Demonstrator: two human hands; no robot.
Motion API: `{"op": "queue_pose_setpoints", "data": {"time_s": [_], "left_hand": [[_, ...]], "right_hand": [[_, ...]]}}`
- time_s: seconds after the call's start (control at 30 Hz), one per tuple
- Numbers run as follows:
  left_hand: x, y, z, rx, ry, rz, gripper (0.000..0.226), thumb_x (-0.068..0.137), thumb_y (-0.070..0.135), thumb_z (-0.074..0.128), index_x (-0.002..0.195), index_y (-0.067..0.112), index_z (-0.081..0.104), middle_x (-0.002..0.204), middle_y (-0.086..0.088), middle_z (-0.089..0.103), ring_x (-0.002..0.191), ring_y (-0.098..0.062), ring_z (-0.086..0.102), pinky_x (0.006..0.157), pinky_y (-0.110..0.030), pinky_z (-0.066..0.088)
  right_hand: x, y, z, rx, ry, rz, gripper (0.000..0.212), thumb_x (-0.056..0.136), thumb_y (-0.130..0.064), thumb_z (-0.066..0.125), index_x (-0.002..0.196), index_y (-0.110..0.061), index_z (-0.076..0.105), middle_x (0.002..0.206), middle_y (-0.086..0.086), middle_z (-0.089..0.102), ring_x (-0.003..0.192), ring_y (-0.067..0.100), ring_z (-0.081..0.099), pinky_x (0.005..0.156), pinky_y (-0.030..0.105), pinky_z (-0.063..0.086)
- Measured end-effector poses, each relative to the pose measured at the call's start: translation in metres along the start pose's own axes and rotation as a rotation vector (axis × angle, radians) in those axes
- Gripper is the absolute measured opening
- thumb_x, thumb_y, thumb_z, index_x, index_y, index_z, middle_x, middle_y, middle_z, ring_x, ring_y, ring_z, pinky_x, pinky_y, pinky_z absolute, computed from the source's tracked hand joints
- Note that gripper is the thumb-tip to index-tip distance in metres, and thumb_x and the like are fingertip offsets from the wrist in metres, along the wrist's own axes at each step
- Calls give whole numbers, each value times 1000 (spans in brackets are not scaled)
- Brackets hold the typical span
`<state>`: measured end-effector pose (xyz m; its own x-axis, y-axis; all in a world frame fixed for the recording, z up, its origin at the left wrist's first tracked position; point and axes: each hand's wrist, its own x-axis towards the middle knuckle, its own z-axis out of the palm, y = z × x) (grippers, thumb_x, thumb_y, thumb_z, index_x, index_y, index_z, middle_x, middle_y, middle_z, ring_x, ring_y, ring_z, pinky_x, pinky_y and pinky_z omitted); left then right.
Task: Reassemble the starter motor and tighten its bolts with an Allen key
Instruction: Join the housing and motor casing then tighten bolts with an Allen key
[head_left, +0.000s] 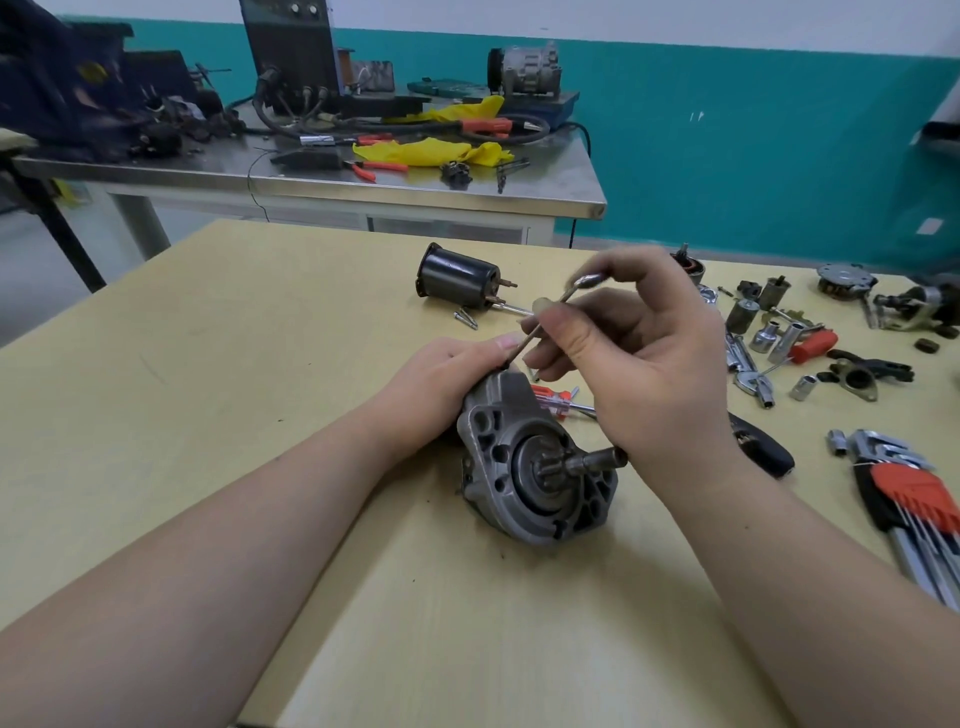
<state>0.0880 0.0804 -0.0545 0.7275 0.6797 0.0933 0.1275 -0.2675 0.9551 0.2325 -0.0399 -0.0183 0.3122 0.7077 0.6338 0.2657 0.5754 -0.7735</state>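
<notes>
The grey starter motor housing (530, 467) lies on the yellow table (218, 332), its pinion shaft pointing toward me. My left hand (441, 384) grips the housing from behind at its far end. My right hand (623, 364) pinches a thin Allen key (550, 312), held slanted, its lower tip at the top edge of the housing beside my left fingertips. A black cylindrical motor body (460, 278) with terminals lies further back, and two loose bolts (466, 318) lie next to it.
An orange-holdered Allen key set (904, 499) lies at the right. Sockets, a ratchet and small motor parts (779, 332) are scattered at the back right. A red-handled screwdriver (558, 400) lies behind the housing. A steel bench (311, 179) with tools stands beyond.
</notes>
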Motion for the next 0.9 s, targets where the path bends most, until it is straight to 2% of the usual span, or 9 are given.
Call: {"op": "queue_pose_setpoints", "data": {"time_s": [0.1,0.17,0.27,0.5,0.57,0.63,0.7,0.77,0.9], "left_hand": [[0,-1,-1,5,-4,-11,78,86,77,55,80,1,67,73,-7,63,69,-19,57,77,-40,45],[0,-1,-1,3,-8,-7,88,87,76,55,91,-11,65,76,-14,60,73,-22,56,79,-42,45],[0,0,0,-1,-6,0,84,86,75,56,85,-8,62,73,-9,60,70,-19,55,75,-38,44],[1,-1,-1,24,-4,-23,90,86,78,55,89,-12,60,75,-13,58,71,-20,55,79,-42,44],[1,-2,-1,27,-10,-22,92,86,77,55,93,-14,62,77,-21,61,73,-21,57,82,-41,47],[1,-2,-2,33,-16,-20,91,87,76,55,96,-14,64,81,-22,63,76,-22,60,85,-40,48],[1,-2,-1,40,-9,-18,89,89,74,54,97,-14,64,80,-16,63,75,-20,61,83,-35,50],[2,-2,-1,53,-5,-18,86,93,70,53,97,-15,64,80,-13,61,74,-18,60,81,-31,51],[3,-3,0,54,-12,-18,84,95,68,53,96,-15,63,79,-13,59,73,-19,58,81,-35,48]], "right_hand": [[3,4,1,56,98,86,23,94,-7,77,100,-21,60,82,18,77,64,35,75,59,35,60],[5,5,-2,36,75,88,26,95,-9,77,114,-22,65,82,17,77,66,34,75,61,35,61],[4,3,-2,1,18,41,42,97,-9,75,134,-28,68,82,16,76,69,33,76,66,34,62],[0,5,5,30,166,28,32,99,-9,73,126,-27,73,82,16,76,65,26,72,62,30,59],[8,2,-4,93,308,48,34,100,-12,71,128,-31,71,83,13,77,65,25,70,61,32,58],[24,-2,-29,171,576,30,43,96,-10,73,135,-28,66,80,7,75,60,20,63,57,30,54],[43,-6,-63,199,837,-11,65,84,-8,74,146,-11,55,77,1,69,53,15,54,51,25,45],[54,-6,-87,162,941,-11,84,75,-12,71,152,5,42,67,-2,62,51,15,48,50,24,40],[41,3,-69,151,732,108,56,93,-4,70,143,-15,49,68,-3,65,50,15,51,48,26,41]]}}
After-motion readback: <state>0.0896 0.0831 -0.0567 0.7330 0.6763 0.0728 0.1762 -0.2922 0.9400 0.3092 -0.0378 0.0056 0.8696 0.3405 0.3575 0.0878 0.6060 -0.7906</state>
